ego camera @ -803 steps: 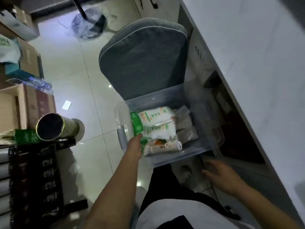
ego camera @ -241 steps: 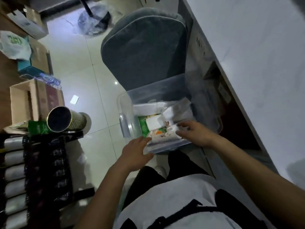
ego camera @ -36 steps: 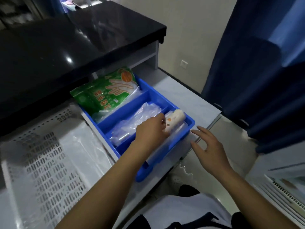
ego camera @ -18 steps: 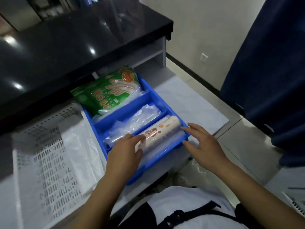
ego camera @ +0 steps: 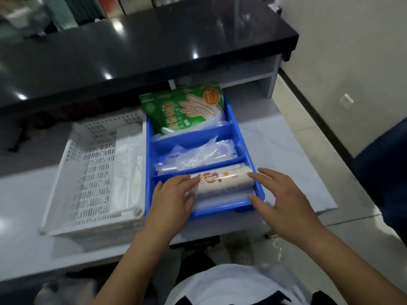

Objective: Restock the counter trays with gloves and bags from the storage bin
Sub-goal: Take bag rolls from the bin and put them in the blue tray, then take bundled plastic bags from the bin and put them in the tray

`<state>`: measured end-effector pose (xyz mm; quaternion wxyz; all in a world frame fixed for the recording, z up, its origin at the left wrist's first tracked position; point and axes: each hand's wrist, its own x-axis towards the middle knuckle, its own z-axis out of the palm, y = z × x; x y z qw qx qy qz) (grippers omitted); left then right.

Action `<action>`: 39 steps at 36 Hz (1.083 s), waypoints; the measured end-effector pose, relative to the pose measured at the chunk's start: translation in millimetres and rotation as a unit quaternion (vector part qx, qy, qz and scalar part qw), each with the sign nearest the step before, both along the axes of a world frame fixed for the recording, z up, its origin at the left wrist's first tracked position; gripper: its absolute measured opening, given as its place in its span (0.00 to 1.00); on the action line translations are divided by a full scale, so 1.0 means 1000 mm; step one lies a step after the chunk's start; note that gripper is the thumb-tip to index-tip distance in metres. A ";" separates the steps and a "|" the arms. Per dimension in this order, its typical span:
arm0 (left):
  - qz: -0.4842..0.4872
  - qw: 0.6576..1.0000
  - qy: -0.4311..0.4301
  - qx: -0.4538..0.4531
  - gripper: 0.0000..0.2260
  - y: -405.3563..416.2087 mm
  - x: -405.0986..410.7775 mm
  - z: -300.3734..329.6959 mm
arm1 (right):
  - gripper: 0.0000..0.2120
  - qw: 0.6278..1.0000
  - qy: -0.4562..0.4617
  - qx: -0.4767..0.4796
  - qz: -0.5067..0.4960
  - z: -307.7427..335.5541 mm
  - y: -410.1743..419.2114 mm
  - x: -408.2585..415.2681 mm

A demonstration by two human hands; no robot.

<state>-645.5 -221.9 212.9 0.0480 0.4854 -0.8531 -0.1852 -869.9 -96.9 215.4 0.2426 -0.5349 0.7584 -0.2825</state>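
Grey counter (ego camera: 286,146), blue tray (ego camera: 239,137); both hands' fingers straight on bag roll (ego camera: 222,180), label blurred

Glossy black countertop (ego camera: 132,51), plastic tray (ego camera: 240,137)

Tray (ego camera: 241,137) on counter (ego camera: 293,150), right of basket (ego camera: 66,172), touching. Gloves (ego camera: 187,108) in back compartment, bags (ego camera: 198,156) in middle, roll (ego camera: 222,179) in front. Left hand (ego camera: 171,199) on roll's left end, right hand (ego camera: 284,201) at its right.
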 end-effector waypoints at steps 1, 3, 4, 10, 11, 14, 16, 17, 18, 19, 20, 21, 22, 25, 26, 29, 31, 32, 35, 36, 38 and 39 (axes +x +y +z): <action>0.003 1.000 -0.009 0.005 0.24 0.005 0.001 0.000 | 0.25 1.000 0.007 -0.013 0.013 0.003 -0.002 0.001; 0.003 1.000 0.014 -0.002 0.31 0.017 0.004 0.000 | 0.25 0.998 0.014 -0.041 0.042 0.011 -0.008 0.006; 0.002 0.999 0.040 -0.015 0.33 0.024 0.007 0.001 | 0.25 0.997 0.012 -0.053 0.058 0.015 -0.010 0.010; 0.109 0.985 0.127 -0.046 0.37 0.078 0.041 -0.006 | 0.25 0.980 0.016 -0.139 0.145 0.024 -0.017 0.059; 0.127 0.984 0.116 -0.048 0.37 0.089 0.051 -0.011 | 0.26 0.978 0.014 -0.137 0.159 0.020 -0.014 0.070; 0.173 0.982 0.066 -0.039 0.37 0.125 0.085 -0.029 | 0.30 0.971 0.029 -0.105 0.214 0.002 -0.003 0.100; 0.202 0.978 0.041 -0.021 0.38 0.148 0.107 -0.038 | 0.33 0.963 0.062 -0.070 0.251 -0.012 0.006 0.116; 0.216 0.976 0.029 -0.011 0.38 0.159 0.118 -0.041 | 0.33 0.960 0.074 -0.056 0.263 -0.017 0.010 0.124; 0.230 0.973 0.020 -0.001 0.38 0.169 0.129 -0.043 | 0.34 0.959 0.076 -0.044 0.271 -0.022 0.015 0.132; 0.245 0.969 0.016 0.008 0.39 0.179 0.139 -0.043 | 0.33 0.957 0.073 -0.033 0.278 -0.025 0.021 0.142; 0.260 0.965 0.017 0.018 0.38 0.188 0.150 -0.043 | 0.34 0.955 0.069 -0.021 0.287 -0.027 0.027 0.154; 0.276 0.961 0.023 0.027 0.38 0.198 0.161 -0.042 | 0.34 0.952 0.066 -0.009 0.299 -0.030 0.033 0.167; 0.291 0.956 0.032 0.035 0.37 0.208 0.172 -0.040 | 0.34 0.947 0.066 0.004 0.313 -0.032 0.040 0.181; 0.333 0.939 0.056 0.060 0.35 0.245 0.207 -0.035 | 0.34 0.932 0.075 0.032 0.353 -0.037 0.061 0.221; 0.348 0.933 0.059 0.066 0.34 0.259 0.220 -0.036 | 0.34 0.927 0.077 0.037 0.366 -0.038 0.069 0.233; 0.389 0.915 0.060 0.092 0.36 0.297 0.258 -0.046 | 0.34 0.911 0.085 0.053 0.400 -0.044 0.092 0.270; 0.414 0.901 0.057 0.114 0.37 0.322 0.282 -0.056 | 0.35 0.901 0.087 0.074 0.418 -0.049 0.107 0.294; 0.428 0.893 0.060 0.123 0.38 0.333 0.293 -0.061 | 0.36 0.896 0.086 0.086 0.428 -0.052 0.114 0.305; 0.472 0.866 0.084 0.141 0.39 0.363 0.323 -0.073 | 0.34 0.876 0.088 0.114 0.460 -0.056 0.129 0.339; 0.487 0.856 0.091 0.146 0.38 0.371 0.332 -0.076 | 0.33 0.870 0.090 0.122 0.468 -0.056 0.132 0.349; 0.511 0.839 0.097 0.160 0.38 0.383 0.348 -0.080 | 0.32 0.861 0.100 0.137 0.480 -0.055 0.134 0.366; 0.522 0.830 0.104 0.168 0.38 0.388 0.355 -0.082 | 0.32 0.857 0.105 0.142 0.484 -0.054 0.133 0.373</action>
